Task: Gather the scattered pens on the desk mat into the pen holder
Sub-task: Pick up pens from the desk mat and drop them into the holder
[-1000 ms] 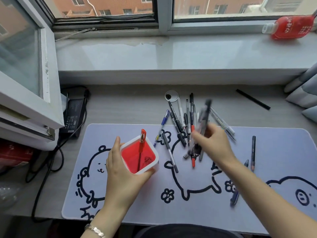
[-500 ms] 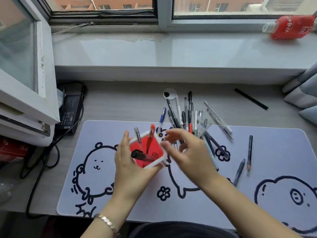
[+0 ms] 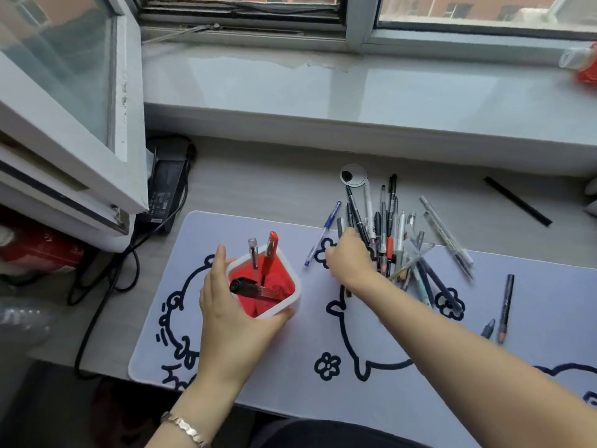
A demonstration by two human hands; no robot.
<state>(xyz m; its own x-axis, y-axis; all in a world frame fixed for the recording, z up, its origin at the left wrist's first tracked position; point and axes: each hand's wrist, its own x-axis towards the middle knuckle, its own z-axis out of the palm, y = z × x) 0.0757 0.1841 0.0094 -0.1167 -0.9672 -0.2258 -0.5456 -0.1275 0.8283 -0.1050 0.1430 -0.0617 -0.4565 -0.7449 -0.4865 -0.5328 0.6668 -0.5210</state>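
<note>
Left hand [image 3: 226,305] wrapped around pen holder [image 3: 292,299] with three pens inside; right hand [image 3: 350,260] curled into pen pile [image 3: 392,244], grip unclear.

Red bottle [image 3: 586,67] at 2 o'clock cut by frame edge. Right hand [image 3: 350,258] blurred, hides fingertips & pen pile [image 3: 392,240] part; grip unclear.

The pen holder [image 3: 264,282] is clasped by the left hand [image 3: 226,305] on the desk mat [image 3: 290,376]; three pens are seen inside. The right hand [image 3: 350,261] is laid on the pen pile [image 3: 392,240], its grip unclear.
</note>
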